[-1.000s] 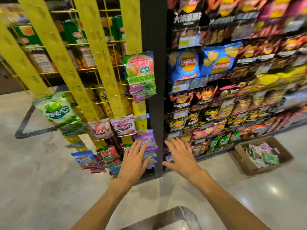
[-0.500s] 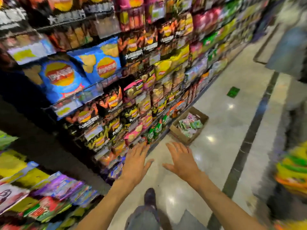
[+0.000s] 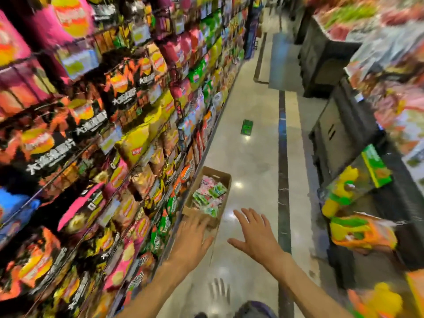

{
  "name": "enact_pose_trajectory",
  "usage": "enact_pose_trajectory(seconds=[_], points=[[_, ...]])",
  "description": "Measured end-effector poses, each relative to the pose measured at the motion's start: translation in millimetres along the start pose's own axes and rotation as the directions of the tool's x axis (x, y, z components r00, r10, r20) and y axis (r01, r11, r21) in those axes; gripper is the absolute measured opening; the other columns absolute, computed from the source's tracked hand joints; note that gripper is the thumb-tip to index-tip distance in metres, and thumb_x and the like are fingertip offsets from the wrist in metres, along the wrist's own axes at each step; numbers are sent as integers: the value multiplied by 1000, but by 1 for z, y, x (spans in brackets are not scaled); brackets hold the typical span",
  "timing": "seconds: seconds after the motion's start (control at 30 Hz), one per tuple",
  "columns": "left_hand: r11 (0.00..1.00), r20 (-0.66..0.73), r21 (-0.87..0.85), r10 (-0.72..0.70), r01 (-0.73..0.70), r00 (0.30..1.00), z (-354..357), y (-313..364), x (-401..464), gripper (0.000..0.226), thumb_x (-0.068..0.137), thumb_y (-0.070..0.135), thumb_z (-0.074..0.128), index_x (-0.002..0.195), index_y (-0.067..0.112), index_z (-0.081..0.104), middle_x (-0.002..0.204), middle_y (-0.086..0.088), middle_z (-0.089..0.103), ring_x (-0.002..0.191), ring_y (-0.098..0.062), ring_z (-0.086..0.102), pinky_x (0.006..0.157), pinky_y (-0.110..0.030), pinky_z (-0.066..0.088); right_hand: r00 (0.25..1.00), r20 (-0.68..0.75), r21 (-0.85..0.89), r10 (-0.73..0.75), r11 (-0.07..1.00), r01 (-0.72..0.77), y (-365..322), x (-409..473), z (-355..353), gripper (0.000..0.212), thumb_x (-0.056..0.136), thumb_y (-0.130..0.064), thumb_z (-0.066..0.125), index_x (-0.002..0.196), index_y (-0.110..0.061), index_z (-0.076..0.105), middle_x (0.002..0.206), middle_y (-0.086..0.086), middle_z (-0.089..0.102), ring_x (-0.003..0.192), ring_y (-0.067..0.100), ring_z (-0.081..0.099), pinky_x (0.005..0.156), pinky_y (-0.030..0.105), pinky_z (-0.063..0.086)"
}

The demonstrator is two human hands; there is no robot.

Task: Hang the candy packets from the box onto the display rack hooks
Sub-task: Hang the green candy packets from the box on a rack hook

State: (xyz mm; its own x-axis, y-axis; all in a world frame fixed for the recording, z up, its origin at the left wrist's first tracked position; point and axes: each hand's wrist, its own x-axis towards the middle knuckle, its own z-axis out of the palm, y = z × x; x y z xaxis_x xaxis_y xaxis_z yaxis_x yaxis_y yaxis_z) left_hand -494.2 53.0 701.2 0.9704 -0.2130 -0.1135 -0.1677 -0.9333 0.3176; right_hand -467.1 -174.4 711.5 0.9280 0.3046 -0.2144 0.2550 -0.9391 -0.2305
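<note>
Left hand, fingers straight and empty, overlaps the near edge of the cardboard box on the floor beside the snack shelves. Candy packets lie loose inside the box. Right hand, spread and empty, hovers just right of the box; best to lift packets by their top edge, hang-hole clear.

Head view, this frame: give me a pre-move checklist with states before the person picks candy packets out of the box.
1. Left hand free: ok, fingers spread, holding nothing.
2. Right hand free: ok, open, over bare floor.
3. Box within view on the floor beside the shelf base: ok.
4. Candy packets left in the box: ok, pink and green ones visible.
5. Left hand touching the box's near edge: cannot tell, they overlap in view.
6. Display rack hooks in view: not ok, only stocked shelves visible.
</note>
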Motion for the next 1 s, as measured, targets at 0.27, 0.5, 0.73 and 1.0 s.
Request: enact_pose_trajectory(seconds=[0.27,0.5,0.73,1.0], points=[[999,92,14,-31,30,995,12,-19,127,78,95,69,12,161,28,18,170,-1,13,158,-22,7,127,-43,11,998,23,22,53,998,-53,52,106,-13,89,92,-70,51,162,-29,15,170,5,16,158,28,11,126,50,11],[985,69,-60,-157,161,985,16,-25,232,65,105,58,29,162,29,20,170,-1,16,157,-21,9,126,-38,6,991,99,-3,-88,996,89,108,228,-28,90,92,-68,53,162,-26,14,170,5,17,156,27,15,126,48,13],[941,47,-73,-327,330,944,20,-29,307,51,89,46,73,135,24,65,145,-8,58,136,-32,53,108,-57,46,946,181,-25,-268,961,277,146,345,-38,92,88,-74,52,161,-28,20,165,5,29,152,29,28,122,45,25],[871,151,-129,-455,474,877,52,-74,369,62,104,48,46,159,21,32,166,-4,30,153,-27,29,124,-46,26,907,282,-8,-313,944,329,149,440,-22,92,90,-69,56,160,-22,23,165,10,31,152,32,30,121,46,29]])
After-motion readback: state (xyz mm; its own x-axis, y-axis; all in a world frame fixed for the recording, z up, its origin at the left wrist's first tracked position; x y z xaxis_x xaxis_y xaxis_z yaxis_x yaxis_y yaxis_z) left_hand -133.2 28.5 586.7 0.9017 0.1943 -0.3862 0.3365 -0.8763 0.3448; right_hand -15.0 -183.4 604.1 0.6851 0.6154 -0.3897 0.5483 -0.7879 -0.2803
